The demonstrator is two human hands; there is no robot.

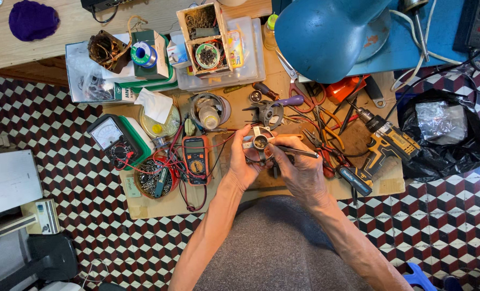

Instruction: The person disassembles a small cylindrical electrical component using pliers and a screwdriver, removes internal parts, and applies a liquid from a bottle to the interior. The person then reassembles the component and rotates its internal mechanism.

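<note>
My left hand (pixel 241 161) grips a small round metal motor part (pixel 260 141) with flat arms, holding it up over the cardboard work mat (pixel 380 186). My right hand (pixel 300 167) holds a thin dark rod-like tool (pixel 296 151) whose tip rests at the part's centre. Both hands meet just in front of my grey-clad lap. A second grey motor housing (pixel 269 112) lies on the mat just beyond the hands.
An orange digital multimeter (pixel 196 159), an analogue meter (pixel 112 137) and a tin of screws (pixel 153 177) sit left of the hands. Pliers, screwdrivers and a yellow cordless drill (pixel 388 139) lie to the right. A blue lamp shade (pixel 326 35) overhangs the back. Black bag (pixel 444 134) at far right.
</note>
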